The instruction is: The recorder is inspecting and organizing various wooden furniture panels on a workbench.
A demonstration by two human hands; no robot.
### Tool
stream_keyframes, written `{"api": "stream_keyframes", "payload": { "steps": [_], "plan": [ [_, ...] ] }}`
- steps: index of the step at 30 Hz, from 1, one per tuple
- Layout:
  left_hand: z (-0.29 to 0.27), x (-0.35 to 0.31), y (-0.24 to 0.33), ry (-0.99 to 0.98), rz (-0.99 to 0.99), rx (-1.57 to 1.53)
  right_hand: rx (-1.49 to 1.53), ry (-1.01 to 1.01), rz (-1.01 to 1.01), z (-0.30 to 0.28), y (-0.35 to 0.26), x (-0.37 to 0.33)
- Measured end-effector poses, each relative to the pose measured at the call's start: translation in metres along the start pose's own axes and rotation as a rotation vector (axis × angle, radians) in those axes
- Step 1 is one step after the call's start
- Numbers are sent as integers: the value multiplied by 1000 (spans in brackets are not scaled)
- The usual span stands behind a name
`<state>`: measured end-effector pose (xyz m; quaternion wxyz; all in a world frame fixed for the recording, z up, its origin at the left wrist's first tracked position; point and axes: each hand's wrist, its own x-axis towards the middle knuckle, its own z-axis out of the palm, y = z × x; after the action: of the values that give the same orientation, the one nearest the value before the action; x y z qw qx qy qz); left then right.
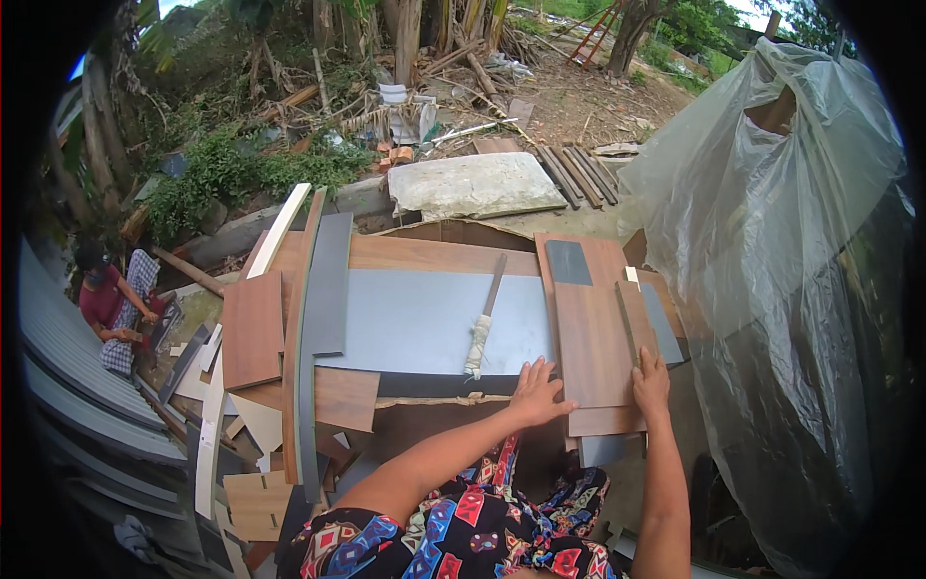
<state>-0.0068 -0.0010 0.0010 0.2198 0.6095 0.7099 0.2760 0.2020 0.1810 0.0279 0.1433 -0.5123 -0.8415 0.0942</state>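
My right hand (651, 384) grips the near end of a narrow brown wooden board (636, 326), which lies along the right edge of a wider brown panel (591, 338). My left hand (537, 394) rests with fingers apart at the left edge of that panel, by the near right corner of a large grey board (415, 314). On the grey board lies a slim dark bar (495, 285) whose near end is wrapped in pale material (476, 345). A small dark grey piece (567, 262) sits beyond the wide panel.
Long strips (311, 338) and brown panels (253, 328) are stacked at the left, with offcuts (256, 507) below. A co-worker (116, 304) sits at far left. Clear plastic sheeting (772, 241) hangs at the right. Beyond the boards lie a pale slab (477, 185) and wooden bars (577, 176).
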Motion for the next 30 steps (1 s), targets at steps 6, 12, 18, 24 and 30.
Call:
{"api": "stream_keyframes", "payload": {
  "steps": [6,12,18,24,30],
  "plan": [
    [-1,-4,2,18,21,-7,-52,-8,79,10,-14,30],
    [-1,-5,2,19,14,-42,-5,-10,-25,15,-26,-14],
    [-1,-8,-1,73,30,-70,41,-3,-269,6,-36,-90],
    [-3,-8,0,55,39,-78,154,-12,-297,6,-42,-94],
    [-3,-11,-2,51,21,-87,148,-34,-266,27,-64,-25]
  ]
}}
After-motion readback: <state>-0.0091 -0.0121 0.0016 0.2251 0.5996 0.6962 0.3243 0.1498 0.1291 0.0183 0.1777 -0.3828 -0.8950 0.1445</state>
